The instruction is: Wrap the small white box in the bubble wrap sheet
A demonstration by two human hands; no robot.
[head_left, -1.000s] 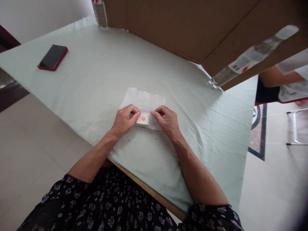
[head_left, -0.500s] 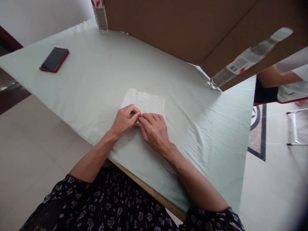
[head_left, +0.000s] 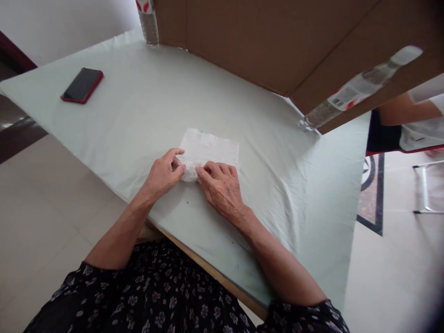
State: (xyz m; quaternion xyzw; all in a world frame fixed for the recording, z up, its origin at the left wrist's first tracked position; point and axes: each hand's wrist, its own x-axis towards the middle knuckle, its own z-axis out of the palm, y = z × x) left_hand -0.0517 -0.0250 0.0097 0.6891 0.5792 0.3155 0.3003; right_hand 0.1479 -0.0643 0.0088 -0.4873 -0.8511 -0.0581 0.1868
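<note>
A white paper tissue [head_left: 211,149] lies folded on the pale green tablecloth [head_left: 145,106] near the table's front edge. My left hand [head_left: 163,173] rests at the tissue's left corner, thumb and forefinger pinched on the paper. My right hand [head_left: 221,185] lies flat on the tissue's near edge, fingers stretched out and pressing it down. The small item with the red mark that the tissue covered is hidden under the fold and my fingers.
A red-cased phone [head_left: 82,85] lies at the far left of the cloth. A large cardboard sheet [head_left: 277,41] stands at the back, with a plastic bottle [head_left: 357,88] at its right and another bottle [head_left: 148,21] at its left. Another person's arm [head_left: 402,111] shows at right.
My right hand went from pinching the tissue to lying flat on it. The tissue got folded over the red-marked item, which no longer shows. My left hand slid to the left corner.
</note>
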